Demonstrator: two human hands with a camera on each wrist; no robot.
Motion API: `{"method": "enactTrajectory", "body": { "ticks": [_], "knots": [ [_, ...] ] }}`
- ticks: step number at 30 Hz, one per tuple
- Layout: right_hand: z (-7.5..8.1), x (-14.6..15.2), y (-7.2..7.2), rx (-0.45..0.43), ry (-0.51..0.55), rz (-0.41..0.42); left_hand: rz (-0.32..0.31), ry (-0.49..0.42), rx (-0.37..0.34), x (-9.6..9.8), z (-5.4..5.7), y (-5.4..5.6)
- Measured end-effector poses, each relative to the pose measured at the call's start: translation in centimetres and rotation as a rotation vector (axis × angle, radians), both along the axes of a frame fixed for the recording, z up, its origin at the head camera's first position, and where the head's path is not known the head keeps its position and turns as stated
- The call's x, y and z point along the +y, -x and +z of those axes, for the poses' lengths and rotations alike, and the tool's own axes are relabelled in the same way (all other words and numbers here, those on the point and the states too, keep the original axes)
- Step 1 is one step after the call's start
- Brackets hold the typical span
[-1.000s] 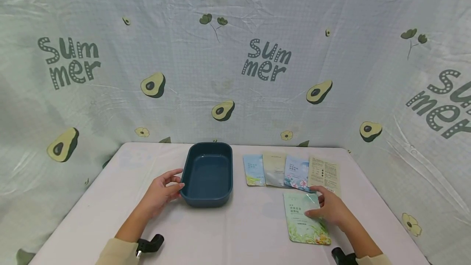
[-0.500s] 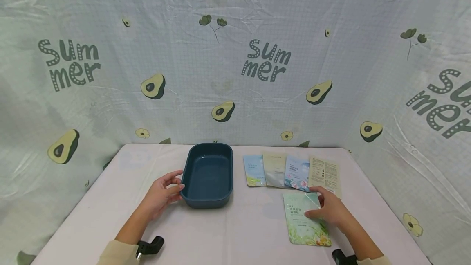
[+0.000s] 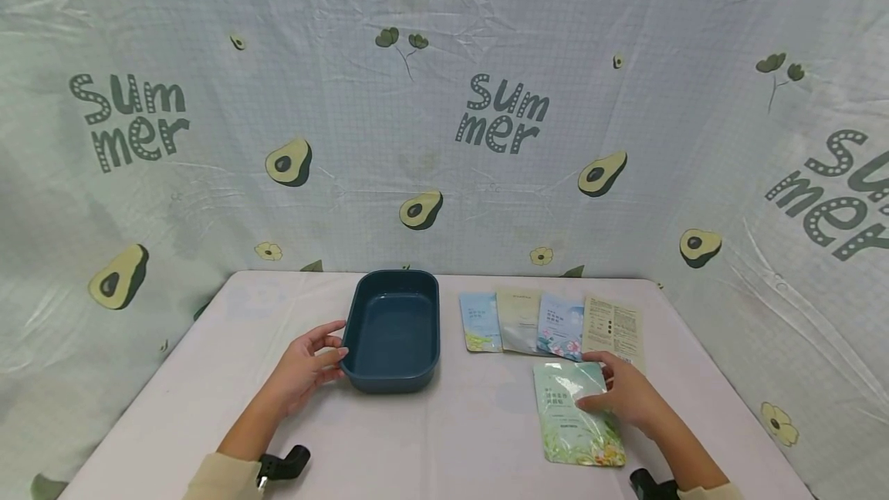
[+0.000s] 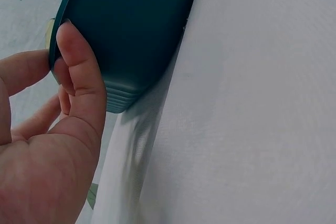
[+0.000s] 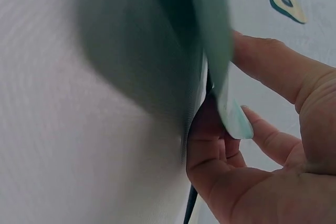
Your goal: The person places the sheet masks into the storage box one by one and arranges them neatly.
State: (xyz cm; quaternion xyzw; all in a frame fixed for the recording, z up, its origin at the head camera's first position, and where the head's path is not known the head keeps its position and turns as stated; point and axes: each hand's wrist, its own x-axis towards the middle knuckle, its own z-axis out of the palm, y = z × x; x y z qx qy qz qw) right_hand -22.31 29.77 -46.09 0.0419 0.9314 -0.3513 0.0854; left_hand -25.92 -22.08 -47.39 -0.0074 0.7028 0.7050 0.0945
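Note:
A dark blue rectangular basin (image 3: 393,330) stands left of the middle of the white table. My left hand (image 3: 305,369) is at its left side, pinching the rim between thumb and fingers, as the left wrist view shows with the basin wall (image 4: 131,24) beside them. On the right, my right hand (image 3: 625,392) grips the right edge of a pale green flat sachet (image 3: 572,427) printed with plants and flowers. From the right wrist, the sachet (image 5: 212,19) appears edge-on and bent between thumb and fingers, raised off the cloth, with its shadow below.
Behind the green sachet lies an overlapping row: a light blue sachet (image 3: 479,319), a beige-silver one (image 3: 517,322), a blue floral one (image 3: 561,322) and a cream one (image 3: 614,326) with printed text. A patterned curtain (image 3: 347,114) surrounds the white table (image 3: 472,446).
The green sachet has shifted slightly toward me and tilted a little in my right hand, with more glare on its front. The left hand and basin have stayed in place.

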Motion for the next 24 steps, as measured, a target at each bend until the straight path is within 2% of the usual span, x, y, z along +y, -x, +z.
{"method": "enactTrajectory", "body": {
  "ticks": [14, 24],
  "knots": [
    [0.1, -0.5, 0.3, -0.017, 0.107, 0.008, -0.023, -0.032, -0.005, -0.2, -0.3, 0.1],
    [-0.2, -1.3, 0.2, -0.036, 0.214, -0.033, 0.015, -0.054, 0.014, 0.0, -0.5, -0.1]
  ]
}}
